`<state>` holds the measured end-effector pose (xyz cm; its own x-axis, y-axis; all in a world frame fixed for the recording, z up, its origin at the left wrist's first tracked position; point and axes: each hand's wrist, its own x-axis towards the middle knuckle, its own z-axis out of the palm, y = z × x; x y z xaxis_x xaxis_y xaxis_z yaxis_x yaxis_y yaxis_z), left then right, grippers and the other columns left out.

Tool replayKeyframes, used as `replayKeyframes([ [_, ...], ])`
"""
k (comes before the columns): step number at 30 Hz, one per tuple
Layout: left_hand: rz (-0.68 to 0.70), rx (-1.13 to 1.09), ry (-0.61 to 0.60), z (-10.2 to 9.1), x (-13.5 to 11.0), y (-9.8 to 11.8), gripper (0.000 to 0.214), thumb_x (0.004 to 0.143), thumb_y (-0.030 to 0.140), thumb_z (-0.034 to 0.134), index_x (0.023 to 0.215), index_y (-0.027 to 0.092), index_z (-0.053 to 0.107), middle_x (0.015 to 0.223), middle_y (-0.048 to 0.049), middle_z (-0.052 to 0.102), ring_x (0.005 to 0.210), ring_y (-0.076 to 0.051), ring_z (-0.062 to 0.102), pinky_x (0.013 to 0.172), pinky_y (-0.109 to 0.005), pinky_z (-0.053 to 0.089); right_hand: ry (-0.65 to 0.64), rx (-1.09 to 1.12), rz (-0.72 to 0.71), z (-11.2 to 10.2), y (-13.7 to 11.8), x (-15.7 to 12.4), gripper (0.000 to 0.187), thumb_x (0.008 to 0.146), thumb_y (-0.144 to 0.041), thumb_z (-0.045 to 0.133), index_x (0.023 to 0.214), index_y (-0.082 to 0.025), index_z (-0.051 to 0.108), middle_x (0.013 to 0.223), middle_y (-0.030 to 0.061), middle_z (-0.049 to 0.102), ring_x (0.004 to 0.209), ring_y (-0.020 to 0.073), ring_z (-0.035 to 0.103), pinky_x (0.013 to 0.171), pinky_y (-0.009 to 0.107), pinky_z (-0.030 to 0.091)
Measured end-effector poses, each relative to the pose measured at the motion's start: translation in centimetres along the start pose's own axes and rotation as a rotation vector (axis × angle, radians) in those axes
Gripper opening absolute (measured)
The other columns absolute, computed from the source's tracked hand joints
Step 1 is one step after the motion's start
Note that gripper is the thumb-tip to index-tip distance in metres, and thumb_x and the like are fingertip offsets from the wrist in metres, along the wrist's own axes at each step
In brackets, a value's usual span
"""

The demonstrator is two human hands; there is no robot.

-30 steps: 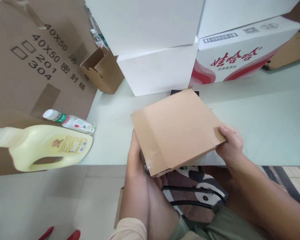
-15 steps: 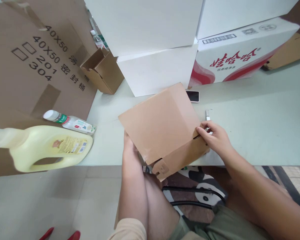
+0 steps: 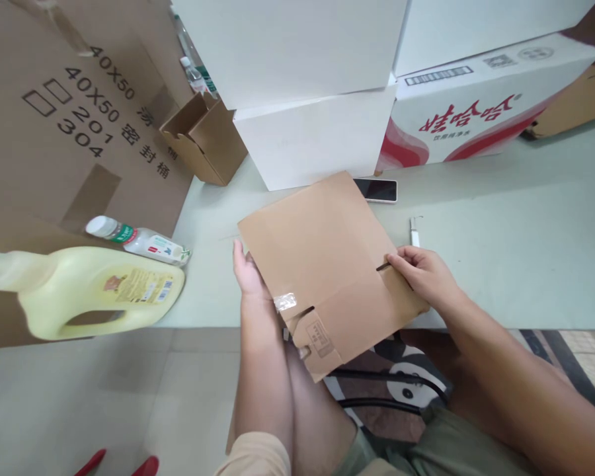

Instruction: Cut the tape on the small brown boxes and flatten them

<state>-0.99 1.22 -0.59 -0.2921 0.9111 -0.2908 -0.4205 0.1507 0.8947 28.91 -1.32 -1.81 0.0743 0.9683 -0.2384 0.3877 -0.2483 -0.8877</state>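
A brown cardboard box [image 3: 322,244], its large panel and front flap spread nearly flat, tilts over the table's front edge. Two dark slots show at the fold, and a shiny strip of clear tape [image 3: 285,301] sits near the lower left corner. My left hand [image 3: 250,274] bears the box along its left edge, thumb sticking up beside it and the other fingers hidden underneath. At the right slot, my right hand [image 3: 414,268] pinches the box edge between thumb and fingers. Just beyond that hand lies a small white-handled tool [image 3: 414,233].
A phone [image 3: 379,190] lies behind the box, before stacked white cartons [image 3: 312,142]. On the left are a yellow jug [image 3: 104,291], a plastic bottle [image 3: 139,241], a small open carton [image 3: 211,145] and a large brown carton [image 3: 89,178]. The pale table [image 3: 515,251] extends right.
The front flap has swung outward, flatter with the main panel, and its printed mark faces up more. The box has shifted slightly, baring more of the phone. My left thumb now shows.
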Motion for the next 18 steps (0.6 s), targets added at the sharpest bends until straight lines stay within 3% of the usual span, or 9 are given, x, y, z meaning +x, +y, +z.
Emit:
replayKeyframes([
  [3,-0.031,-0.023,0.029,0.0,0.4,-0.3,0.043,0.073,0.049,0.080,0.101,0.017,0.072,0.098,-0.0107,0.079,0.098,-0.029,0.075,0.091,-0.041,0.061,0.085,-0.026,-0.057,-0.2,0.1,0.1,0.044,0.074,-0.061,0.065,0.065,-0.019,0.063,0.056,-0.0003,0.053,0.055,0.0124,0.045,0.051,0.026,0.031],
  [5,-0.049,-0.042,0.034,-0.2,0.7,-0.6,0.043,0.067,0.035,0.086,0.103,0.017,0.071,0.100,-0.0103,0.079,0.097,-0.028,0.075,0.092,-0.040,0.060,0.061,0.079,-0.047,-0.3,0.4,0.1,0.043,0.075,-0.062,0.066,0.068,-0.020,0.063,0.059,0.0000,0.056,0.055,0.0130,0.047,0.051,0.026,0.034],
  [8,-0.105,-0.161,0.075,-0.6,1.4,-0.8,0.035,0.078,0.037,0.077,0.107,0.018,0.071,0.108,-0.0105,0.078,0.103,-0.028,0.074,0.095,-0.042,0.060,0.012,0.295,-0.034,-0.5,0.8,0.3,0.048,0.074,-0.068,0.066,0.066,-0.021,0.058,0.059,0.0007,0.059,0.055,0.0140,0.051,0.051,0.027,0.039],
  [11,-0.090,-0.226,0.200,-0.8,2.2,-0.9,0.026,0.088,0.037,0.066,0.107,0.020,0.070,0.119,-0.0096,0.075,0.117,-0.027,0.070,0.098,-0.040,0.059,-0.007,0.350,-0.039,-0.1,0.7,0.3,0.048,0.070,-0.067,0.073,0.065,-0.021,0.057,0.059,0.0009,0.061,0.051,0.0121,0.050,0.052,0.027,0.041],
  [14,-0.039,-0.233,0.297,-0.6,2.6,-1.1,0.023,0.091,0.035,0.064,0.108,0.021,0.069,0.124,-0.0086,0.074,0.124,-0.025,0.067,0.100,-0.037,0.058,-0.089,0.324,-0.041,0.6,0.4,0.1,0.045,0.068,-0.062,0.077,0.078,-0.019,0.066,0.068,0.0018,0.067,0.052,0.0108,0.052,0.054,0.027,0.042],
  [18,-0.054,-0.235,0.268,0.0,2.2,-1.5,0.024,0.088,0.036,0.066,0.106,0.020,0.070,0.117,-0.0091,0.076,0.115,-0.025,0.071,0.100,-0.039,0.058,-0.167,0.452,0.067,1.6,0.4,-0.4,0.048,0.062,-0.064,0.080,0.072,-0.019,0.065,0.056,0.0000,0.061,0.051,0.0119,0.052,0.053,0.027,0.042],
])
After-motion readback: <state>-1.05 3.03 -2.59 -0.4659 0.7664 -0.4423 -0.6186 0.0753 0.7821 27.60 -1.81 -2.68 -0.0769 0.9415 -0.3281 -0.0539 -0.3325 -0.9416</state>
